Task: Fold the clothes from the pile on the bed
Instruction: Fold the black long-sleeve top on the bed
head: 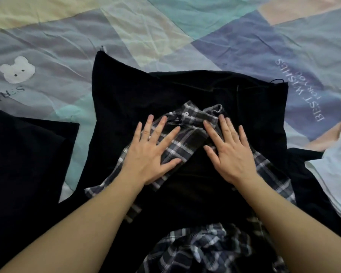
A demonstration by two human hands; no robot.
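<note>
While both palms lay flat on the cloth, the left hand (154, 152) pressed with straight, spread fingers on the plaid shirt (182, 138), and the right hand (229, 152) lay likewise spread, its fingertips on the shirt's collar and its palm on dark fabric. Neither hand gripped anything. The shirt's buttoned collar (191, 117) pointed away from the person, near the middle of the view, and a plaid strip ran from under each hand back toward the body; more crumpled plaid (197, 251) bunched at the near edge between the forearms. All of this rested on a black garment (126, 99) spread across the bed, its far left corner peaked up and its far right edge ending in a loose thread. A second black piece (26, 154) lay to the left, apart from the first at its far end, with a wedge of the patterned bedsheet (215, 32) showing between them. A pale cloth (335, 174) touched the dark fabric at the right edge. Beyond the black garment the sheet stretched open and wrinkled.
</note>
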